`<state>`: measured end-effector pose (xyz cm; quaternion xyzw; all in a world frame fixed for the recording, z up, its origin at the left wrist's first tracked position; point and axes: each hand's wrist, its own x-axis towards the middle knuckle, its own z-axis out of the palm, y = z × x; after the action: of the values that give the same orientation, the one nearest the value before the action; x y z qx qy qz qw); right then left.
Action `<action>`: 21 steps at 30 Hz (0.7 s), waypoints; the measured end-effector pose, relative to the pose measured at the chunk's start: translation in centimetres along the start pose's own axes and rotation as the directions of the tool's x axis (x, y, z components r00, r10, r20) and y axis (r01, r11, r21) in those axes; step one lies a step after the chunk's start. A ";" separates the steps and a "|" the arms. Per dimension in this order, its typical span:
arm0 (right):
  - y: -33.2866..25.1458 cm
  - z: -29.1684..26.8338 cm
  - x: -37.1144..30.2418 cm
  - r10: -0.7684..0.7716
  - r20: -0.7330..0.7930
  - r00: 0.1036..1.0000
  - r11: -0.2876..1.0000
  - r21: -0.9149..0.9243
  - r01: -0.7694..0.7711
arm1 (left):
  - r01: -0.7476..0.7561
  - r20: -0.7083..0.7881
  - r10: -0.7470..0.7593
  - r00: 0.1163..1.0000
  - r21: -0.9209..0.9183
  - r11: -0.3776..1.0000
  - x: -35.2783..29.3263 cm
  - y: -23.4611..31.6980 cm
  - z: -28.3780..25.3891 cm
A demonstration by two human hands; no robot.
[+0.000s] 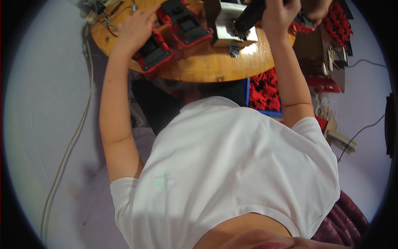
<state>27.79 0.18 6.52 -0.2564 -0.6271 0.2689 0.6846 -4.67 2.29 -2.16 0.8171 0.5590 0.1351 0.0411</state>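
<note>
My left hand [137, 30] lies over a red and black plastic case [154, 54] on the round wooden table, with its fingers stretched out. Right beside that case is a second red and black case [186, 25] with a rectangular recess. My right hand [282, 16] is wrapped round a thick black cylinder, apparently an electric screwdriver [251, 16]. Its lower end points down at a shiny metal box [226, 31], where small dark pieces, perhaps screws, show. A small heap of metal bits [234, 51] lies in front of the box. The upper part of my right hand is cut off by the frame.
Another person's hand [317, 9] works at the upper right. A blue crate [248, 93] of red plastic parts stands below the table's right edge. More red parts [338, 25] are piled at the far right. Cables [111, 20] lie on the table's left side.
</note>
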 end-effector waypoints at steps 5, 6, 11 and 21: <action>2.4 5.8 5.8 -0.284 -0.025 0.959 0.937 0.204 0.283 | 0.036 -0.197 -0.032 0.980 0.014 0.999 -0.7 0.3 1.4; 2.9 6.3 6.6 -0.334 -0.041 0.942 0.922 0.192 0.336 | 0.001 -0.209 -0.003 0.978 -0.009 1.000 0.1 1.0 1.6; 7.5 10.4 7.5 -0.250 -0.108 0.962 0.918 0.291 0.271 | 0.051 -0.208 -0.066 0.976 -0.078 0.996 -0.4 1.3 1.1; 9.4 10.6 8.0 -0.276 -0.075 0.958 0.927 0.243 0.286 | 0.060 -0.233 -0.079 0.969 -0.090 0.994 -0.7 1.7 1.1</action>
<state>17.33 12.66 6.71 -0.0803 -0.6045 0.2403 0.7553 -3.12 1.09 -2.96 0.7728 0.5822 0.2525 0.0127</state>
